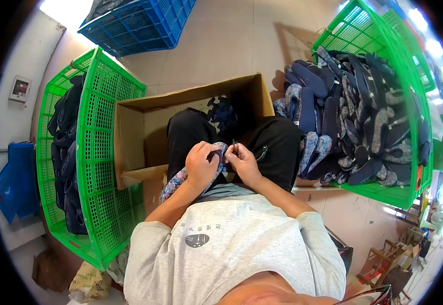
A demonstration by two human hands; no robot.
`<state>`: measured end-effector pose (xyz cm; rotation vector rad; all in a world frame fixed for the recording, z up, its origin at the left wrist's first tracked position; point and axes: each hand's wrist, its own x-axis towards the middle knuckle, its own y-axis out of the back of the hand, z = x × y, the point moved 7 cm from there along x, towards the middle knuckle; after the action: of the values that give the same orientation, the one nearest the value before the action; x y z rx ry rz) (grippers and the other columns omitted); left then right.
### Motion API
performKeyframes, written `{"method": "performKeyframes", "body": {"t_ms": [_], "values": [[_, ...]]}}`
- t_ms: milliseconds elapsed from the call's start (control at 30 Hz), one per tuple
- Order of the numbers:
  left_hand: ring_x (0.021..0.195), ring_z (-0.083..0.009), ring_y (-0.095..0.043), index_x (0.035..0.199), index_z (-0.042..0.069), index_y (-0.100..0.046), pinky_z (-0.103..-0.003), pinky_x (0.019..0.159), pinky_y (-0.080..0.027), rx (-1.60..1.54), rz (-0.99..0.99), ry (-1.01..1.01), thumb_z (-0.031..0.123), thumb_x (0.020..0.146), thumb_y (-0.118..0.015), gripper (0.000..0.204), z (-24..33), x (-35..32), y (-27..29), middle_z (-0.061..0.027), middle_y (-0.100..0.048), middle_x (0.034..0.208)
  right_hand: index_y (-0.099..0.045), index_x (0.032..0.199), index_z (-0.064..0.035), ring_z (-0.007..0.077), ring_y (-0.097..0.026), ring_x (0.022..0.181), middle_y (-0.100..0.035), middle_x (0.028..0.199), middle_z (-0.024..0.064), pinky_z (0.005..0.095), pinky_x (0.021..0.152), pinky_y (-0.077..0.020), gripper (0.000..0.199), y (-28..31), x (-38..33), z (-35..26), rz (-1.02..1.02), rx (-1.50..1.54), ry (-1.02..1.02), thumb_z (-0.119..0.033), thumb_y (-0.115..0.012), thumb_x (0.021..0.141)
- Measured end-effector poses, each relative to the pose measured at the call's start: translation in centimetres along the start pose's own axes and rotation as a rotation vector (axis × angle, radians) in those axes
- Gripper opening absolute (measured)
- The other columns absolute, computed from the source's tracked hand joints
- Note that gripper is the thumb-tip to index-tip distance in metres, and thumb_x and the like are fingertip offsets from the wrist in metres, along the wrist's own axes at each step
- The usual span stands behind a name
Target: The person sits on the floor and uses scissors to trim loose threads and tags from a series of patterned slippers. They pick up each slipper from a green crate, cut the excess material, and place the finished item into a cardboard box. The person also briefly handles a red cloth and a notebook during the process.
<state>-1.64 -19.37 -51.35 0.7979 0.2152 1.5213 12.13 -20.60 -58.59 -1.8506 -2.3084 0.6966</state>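
Observation:
A floral-patterned slipper (175, 186) in blue and pink lies across my lap. My left hand (201, 163) is closed around it, and part of the slipper sticks out between my two hands. Close beside, my right hand (243, 162) is pinched at the slipper's edge. A thin dark bit shows at its fingertips, too small to name. Beyond my knees a cardboard box (130, 127) stands open, with dark blue scraps (222, 115) inside it. A small green-edged loop (264, 152) shows on my right thigh.
To the right, a green crate (413, 152) lies tipped, with many slippers (328, 112) spilling out. At left stands another green crate (111, 152) with dark slippers (68, 173). A blue crate (145, 28) is at the far left; wooden stools (384, 262) stand at lower right.

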Motion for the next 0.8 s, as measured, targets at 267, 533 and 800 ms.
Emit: {"method": "performKeyframes", "body": {"t_ms": [267, 533, 800], "values": [[0.075, -0.025, -0.064, 0.087, -0.002, -0.065, -0.03, 0.069, -0.05, -0.187, 0.037, 0.14, -0.012, 0.074, -0.063, 0.016, -1.0, 0.9, 0.3, -0.0128, -0.064, 0.082, -0.053, 0.099, -0.0112, 0.0004, -0.04, 0.057, -0.059, 0.083, -0.0028, 0.0169, 0.048, -0.0298, 0.008, 3.0, 0.2, 0.1, 0.195, 0.239, -0.044, -0.018, -0.057, 0.101], [0.074, -0.022, -0.063, 0.09, -0.002, -0.067, -0.029, 0.068, -0.049, -0.178, 0.045, 0.172, -0.012, 0.075, -0.063, 0.018, -1.2, 0.9, 0.4, -0.0118, -0.063, 0.082, -0.054, 0.102, -0.0111, 0.001, -0.039, 0.053, -0.062, 0.085, -0.0016, 0.0162, 0.045, -0.028, 0.007, 1.6, 0.0, 0.0, 0.112, 0.169, -0.047, -0.017, -0.057, 0.101], [0.074, -0.0159, -0.063, 0.094, 0.0, -0.064, -0.026, 0.07, -0.05, -0.207, 0.057, 0.228, -0.011, 0.077, -0.064, 0.02, -1.8, 0.6, 0.2, -0.0083, -0.063, 0.081, -0.053, 0.113, -0.0094, 0.0018, -0.039, 0.057, -0.061, 0.086, -0.0007, 0.0167, 0.05, -0.0316, 0.015, 1.4, -0.1, -0.2, 0.094, 0.11, -0.019, -0.018, -0.055, 0.101]]}}
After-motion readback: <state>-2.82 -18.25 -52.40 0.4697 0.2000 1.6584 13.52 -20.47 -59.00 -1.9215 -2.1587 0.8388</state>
